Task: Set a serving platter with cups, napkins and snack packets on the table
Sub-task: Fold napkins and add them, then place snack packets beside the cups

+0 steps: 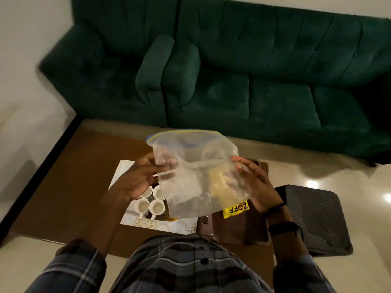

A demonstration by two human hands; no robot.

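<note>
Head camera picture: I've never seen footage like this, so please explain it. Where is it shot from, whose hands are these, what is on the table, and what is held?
There is no machine here. A person wears one camera on the head, and it looks down at their own hands. The left hand and right hand hold a clear plastic bag above a brown table. On the table lies a patterned platter with four cups. A yellow packet shows below the bag. A green sofa stands behind.
</note>
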